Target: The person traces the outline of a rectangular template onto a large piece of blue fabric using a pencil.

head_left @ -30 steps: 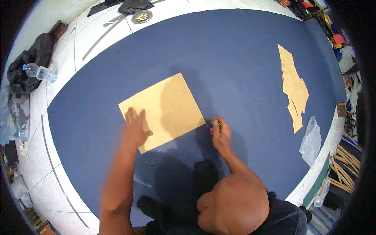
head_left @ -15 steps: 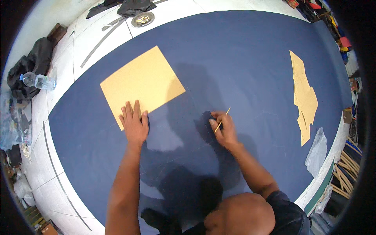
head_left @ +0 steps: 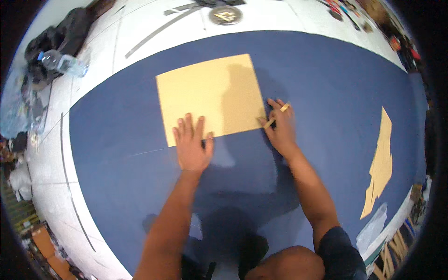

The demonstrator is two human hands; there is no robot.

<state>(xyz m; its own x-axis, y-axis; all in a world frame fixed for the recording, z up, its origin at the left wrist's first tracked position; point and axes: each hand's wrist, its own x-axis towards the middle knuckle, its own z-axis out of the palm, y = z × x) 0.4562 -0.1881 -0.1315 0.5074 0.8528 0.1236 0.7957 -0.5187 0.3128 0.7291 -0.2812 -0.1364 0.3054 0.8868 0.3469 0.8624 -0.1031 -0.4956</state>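
The head view showed the card [head_left: 205, 88] flat on the blue cloth [head_left: 116, 186], the left hand [head_left: 193, 147] resting over its near edge with fingers spread, while the right hand [head_left: 282, 130] had its fingers clamped on a stick [head_left: 283, 108] at the near right corner. Held only along that edge, the card could have turned if the stick nudged it. Half a second earlier, the right hand was apart from the card.

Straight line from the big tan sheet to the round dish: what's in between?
Head view: past the tan sheet, a strip of blue fabric, then white floor up to the round dish. No separate object shows between.
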